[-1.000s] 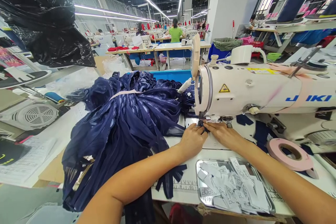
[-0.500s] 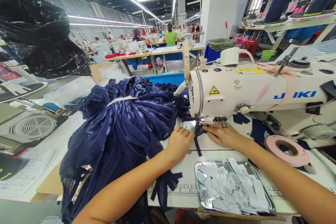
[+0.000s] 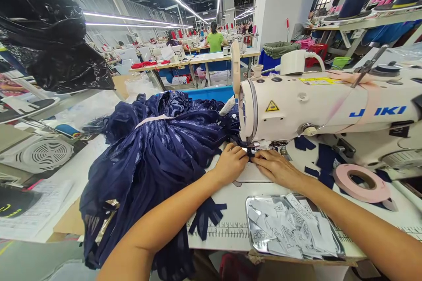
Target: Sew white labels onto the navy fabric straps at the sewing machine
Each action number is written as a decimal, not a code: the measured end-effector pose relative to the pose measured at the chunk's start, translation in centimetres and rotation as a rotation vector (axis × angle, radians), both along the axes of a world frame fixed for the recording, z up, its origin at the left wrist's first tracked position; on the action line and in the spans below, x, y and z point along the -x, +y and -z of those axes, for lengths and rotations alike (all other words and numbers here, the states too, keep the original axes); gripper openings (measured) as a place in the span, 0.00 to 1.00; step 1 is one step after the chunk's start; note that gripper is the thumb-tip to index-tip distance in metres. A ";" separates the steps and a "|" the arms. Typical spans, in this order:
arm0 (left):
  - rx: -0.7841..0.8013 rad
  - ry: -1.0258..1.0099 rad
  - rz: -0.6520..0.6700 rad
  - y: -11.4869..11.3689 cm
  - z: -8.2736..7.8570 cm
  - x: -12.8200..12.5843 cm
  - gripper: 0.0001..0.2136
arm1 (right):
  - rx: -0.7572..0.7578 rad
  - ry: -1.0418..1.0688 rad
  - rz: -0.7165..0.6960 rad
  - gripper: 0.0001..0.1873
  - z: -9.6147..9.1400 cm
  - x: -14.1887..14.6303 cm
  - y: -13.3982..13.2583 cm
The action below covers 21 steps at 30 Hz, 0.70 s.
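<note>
A white sewing machine (image 3: 316,105) stands on the white table (image 3: 231,202). Both hands meet just under its needle head. My left hand (image 3: 231,163) and my right hand (image 3: 275,167) pinch a small navy fabric piece (image 3: 250,153) flat at the presser foot, fingertips almost touching. A big heap of navy lace garments (image 3: 154,149) lies to the left of my left forearm, spilling over the table's front edge.
A metal tray (image 3: 253,246) of white labels sits by the front edge under my right forearm. A pink tape roll (image 3: 359,184) lies at right. Navy strips (image 3: 206,215) lie on the ruler marking. A black plastic bag (image 3: 56,39) hangs upper left. A person in green works far back.
Half a second ago a navy strip hung loose between my parted hands. Both hands have closed in together at the needle, and the strip is now gathered under my fingertips.
</note>
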<state>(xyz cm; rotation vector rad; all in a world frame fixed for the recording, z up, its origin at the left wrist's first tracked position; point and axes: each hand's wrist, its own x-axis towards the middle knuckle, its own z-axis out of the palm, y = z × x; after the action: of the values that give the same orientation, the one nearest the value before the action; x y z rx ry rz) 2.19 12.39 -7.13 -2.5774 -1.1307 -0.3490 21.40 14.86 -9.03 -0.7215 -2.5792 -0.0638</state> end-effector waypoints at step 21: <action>-0.046 -0.141 -0.298 -0.7 -0.8 3.0 0.12 | -0.222 -0.129 -0.054 0.13 -0.3 0.0 -0.6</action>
<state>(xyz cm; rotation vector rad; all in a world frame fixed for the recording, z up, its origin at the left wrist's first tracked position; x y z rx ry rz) -0.86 11.69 -6.34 -2.3283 -1.5129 -0.4835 21.40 14.26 -8.70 -0.5818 -2.6556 -0.3842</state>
